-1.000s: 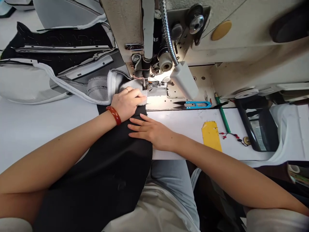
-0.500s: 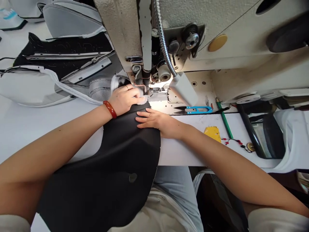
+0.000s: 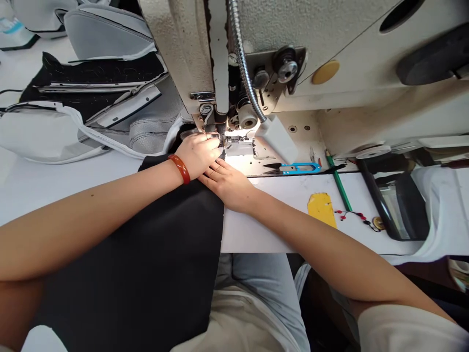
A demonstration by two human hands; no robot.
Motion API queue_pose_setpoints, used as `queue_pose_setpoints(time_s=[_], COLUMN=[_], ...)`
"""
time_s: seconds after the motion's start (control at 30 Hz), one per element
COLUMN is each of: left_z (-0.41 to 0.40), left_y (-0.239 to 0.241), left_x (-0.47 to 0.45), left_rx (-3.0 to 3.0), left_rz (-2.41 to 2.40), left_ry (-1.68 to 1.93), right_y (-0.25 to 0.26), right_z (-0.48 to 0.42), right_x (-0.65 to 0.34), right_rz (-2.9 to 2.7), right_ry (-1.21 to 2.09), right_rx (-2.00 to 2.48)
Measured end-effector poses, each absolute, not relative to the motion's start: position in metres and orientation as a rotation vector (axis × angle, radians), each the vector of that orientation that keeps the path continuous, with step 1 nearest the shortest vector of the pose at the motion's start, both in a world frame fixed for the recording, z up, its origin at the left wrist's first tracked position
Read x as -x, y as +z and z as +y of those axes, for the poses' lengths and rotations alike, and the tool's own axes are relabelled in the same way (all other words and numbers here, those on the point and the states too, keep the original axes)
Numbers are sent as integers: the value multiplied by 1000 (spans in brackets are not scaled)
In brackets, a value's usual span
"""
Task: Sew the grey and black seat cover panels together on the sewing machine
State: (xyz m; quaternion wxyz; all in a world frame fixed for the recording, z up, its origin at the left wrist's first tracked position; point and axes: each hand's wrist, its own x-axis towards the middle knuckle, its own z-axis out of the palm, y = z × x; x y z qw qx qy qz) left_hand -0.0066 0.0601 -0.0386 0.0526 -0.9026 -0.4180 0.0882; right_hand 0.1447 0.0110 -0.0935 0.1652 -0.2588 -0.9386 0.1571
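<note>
A large black sheet of material [image 3: 146, 264] hangs from the sewing machine's bed over the table edge onto my lap. At the needle area [image 3: 222, 139], my left hand [image 3: 198, 154], with a red bangle at the wrist, curls its fingers over the black sheet's edge; its fingertips are partly hidden. My right hand [image 3: 230, 185] lies with outstretched fingers on the sheet just in front of the needle, its fingertips tucked against my left hand. White-edged grey fabric [image 3: 179, 128] runs in beside my left hand.
The sewing machine [image 3: 179, 54] rises overhead, with a white lamp head [image 3: 277, 139] near the needle. Blue thread snips [image 3: 301, 168], a green pencil [image 3: 340, 186] and a yellow piece [image 3: 321, 209] lie at right. Grey sewn pieces [image 3: 110, 32] are piled at left.
The black sheet has shifted left and turned under the needle. My right hand has slid left until it meets my left hand, which has moved slightly right, its fingers more curled.
</note>
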Motion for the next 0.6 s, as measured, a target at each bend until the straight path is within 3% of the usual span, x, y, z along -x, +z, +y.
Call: queue_pose_setpoints(time_s=[0.33, 0.43, 0.53, 0.6], left_z=[52, 43, 30, 24], left_y=[-48, -40, -30, -29], left_x=[7, 43, 106, 148], left_rx=[2733, 2788, 2507, 2449], left_rz=[-1312, -1238, -1525, -1640], left_ry=[72, -151, -460, -305], right_y=[-82, -79, -75, -74], right_z=[0, 2, 2, 2], right_x=[-145, -148, -148, -147], right_rz=[-2744, -2813, -2887, -2903], right_ry=[443, 461, 488, 514], right_rx=[733, 744, 749, 745])
